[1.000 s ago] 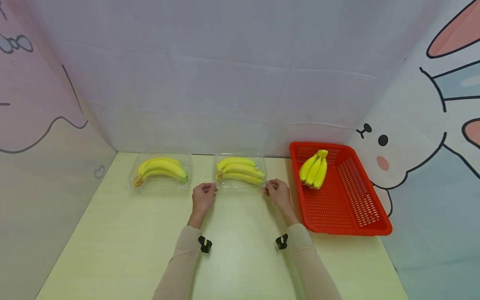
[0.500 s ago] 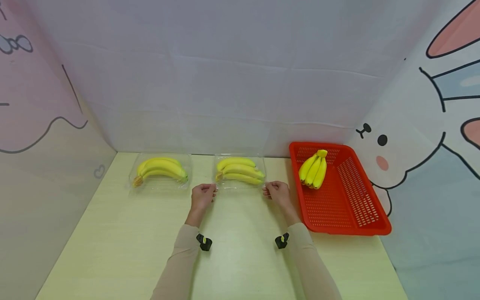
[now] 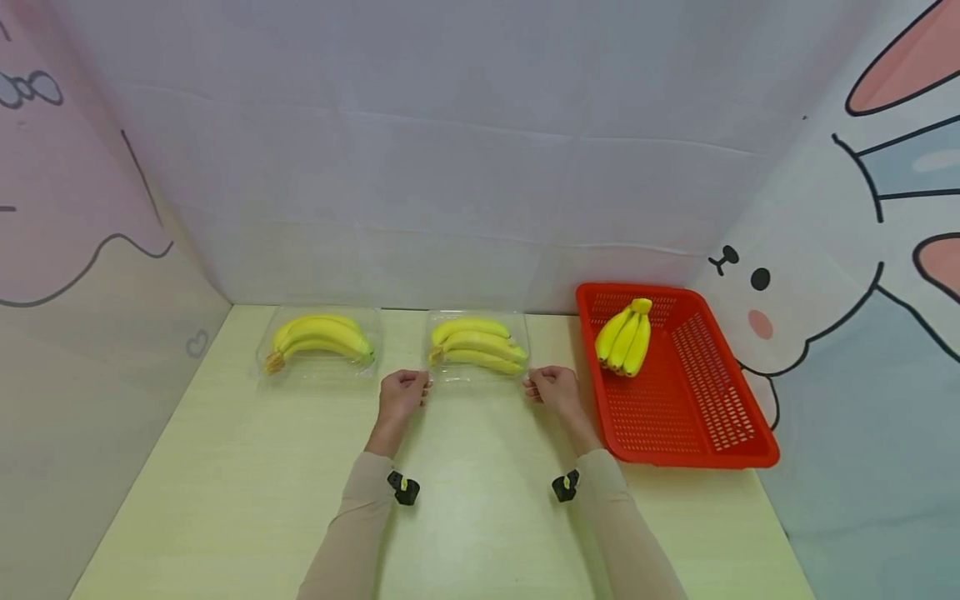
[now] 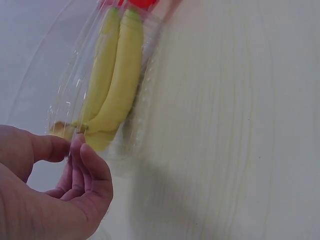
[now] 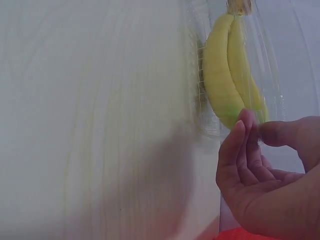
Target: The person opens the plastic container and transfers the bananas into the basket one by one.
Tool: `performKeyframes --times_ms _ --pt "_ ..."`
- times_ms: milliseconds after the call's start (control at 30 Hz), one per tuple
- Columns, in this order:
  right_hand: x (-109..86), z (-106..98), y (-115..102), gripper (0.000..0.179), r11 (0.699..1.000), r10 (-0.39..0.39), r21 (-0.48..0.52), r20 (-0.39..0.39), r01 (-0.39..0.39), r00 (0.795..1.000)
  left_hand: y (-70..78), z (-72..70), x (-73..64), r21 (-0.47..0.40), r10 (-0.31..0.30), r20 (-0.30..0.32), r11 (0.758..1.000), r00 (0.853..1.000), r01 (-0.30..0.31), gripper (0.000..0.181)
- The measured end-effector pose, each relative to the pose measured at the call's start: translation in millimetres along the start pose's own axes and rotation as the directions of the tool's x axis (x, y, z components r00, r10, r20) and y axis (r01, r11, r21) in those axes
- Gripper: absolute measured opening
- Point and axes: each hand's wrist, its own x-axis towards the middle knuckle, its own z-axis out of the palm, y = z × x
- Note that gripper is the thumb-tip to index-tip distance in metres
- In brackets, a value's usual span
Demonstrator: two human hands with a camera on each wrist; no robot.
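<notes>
A clear plastic box (image 3: 480, 380) holds several bananas (image 3: 480, 342) at the middle of the table's far side. My left hand (image 3: 402, 395) is at its near left corner. In the left wrist view the thumb and forefinger of that left hand (image 4: 65, 187) pinch the thin edge of the box (image 4: 145, 97). My right hand (image 3: 553, 391) is at the near right corner. Its thumb and fingers pinch the edge there, in front of the bananas' green tips (image 5: 232, 111) in the right wrist view. The pinched edges are mostly hidden behind the fingertips.
Left of the hands lies another clear box (image 3: 315, 380) with a bunch of bananas (image 3: 318, 333) in it. To the right stands a red perforated basket (image 3: 690, 458), with a small bunch of bananas (image 3: 625, 337) in its far left part. A cloth wall (image 3: 480, 183) rises behind the table.
Both hands and the middle box have shifted slightly toward the person. The pinch of both hands looks the same. The other box and the basket stay where they were.
</notes>
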Motion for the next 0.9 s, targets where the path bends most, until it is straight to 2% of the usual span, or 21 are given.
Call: performKeyframes --times_ms 500,900 --pt "-9.2 -2 1 0.025 0.999 0.049 -0.025 0.021 -0.048 0.999 -3.2 -6.0 -6.8 0.002 -0.009 0.033 1.0 0.999 0.009 0.019" --pt "-21.4 -3 3 0.024 0.998 0.03 -0.059 0.016 -0.029 0.999 -5.4 -7.9 -14.8 0.003 -0.019 0.041 1.0 0.999 0.019 0.018"
